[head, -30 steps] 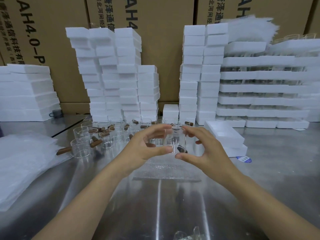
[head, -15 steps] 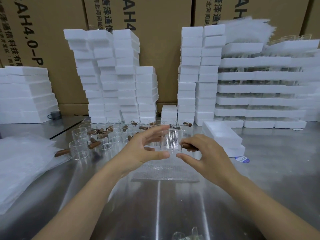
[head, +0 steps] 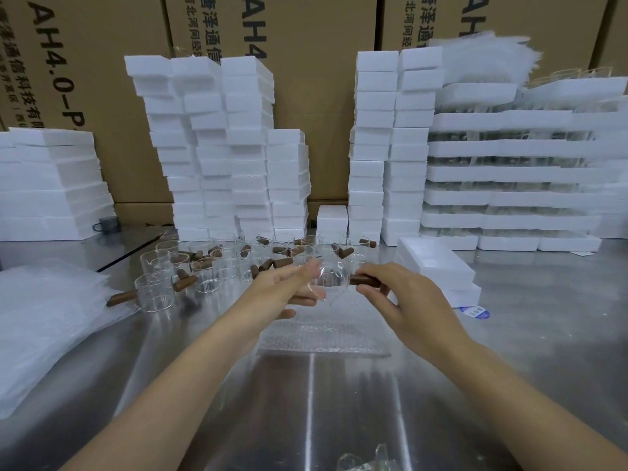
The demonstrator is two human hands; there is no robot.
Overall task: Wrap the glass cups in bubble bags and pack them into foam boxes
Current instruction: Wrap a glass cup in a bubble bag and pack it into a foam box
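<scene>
clear glass cup (head: 328, 280) tipped sideways
right hand (head: 413, 300) pinches brown handle (head: 365, 279), left hand (head: 278, 290) props it straight-fingered; foam box (head: 452, 268) at 2 o'clock

Cup (head: 328, 278) above bubble bag (head: 323, 338): blurred, outline unclear. Left hand (head: 282, 290) fingertips smeared. Bag's far corner hidden under that hand. Sticker (head: 475, 312) right of bag: print too small. Glass thing (head: 367, 460) nearer than bag, cut by bottom edge.
</scene>
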